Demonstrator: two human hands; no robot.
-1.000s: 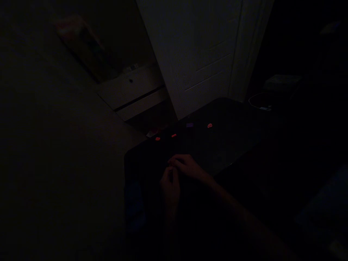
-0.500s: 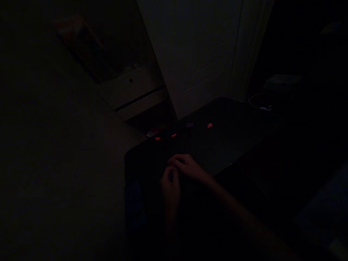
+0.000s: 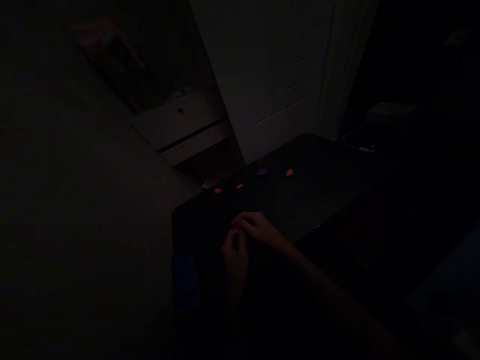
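The scene is very dark. Over the near part of a dark table [image 3: 311,200], my left hand [image 3: 235,255] is closed, thumb and fingers curled toward each other at the tips. My right hand [image 3: 255,227] meets it from the right, its fingers bent down and closed at the same spot. Whatever lies between the fingertips is too small and dim to make out. Beyond the hands on the tabletop are a small orange-red round piece [image 3: 218,191], a short orange-red stick-like piece [image 3: 240,186] and a larger orange-red lump [image 3: 289,173].
A small purple block [image 3: 262,172] sits near the table's far edge. A dark blue flat object [image 3: 185,280] lies at the left edge. Behind stand a pale door [image 3: 277,90] and a drawer unit [image 3: 187,122]. A white cable [image 3: 356,135] curls at the right.
Both hands stay almost in place, with only a slight shift at the fingertips. The pieces on the table have not moved.
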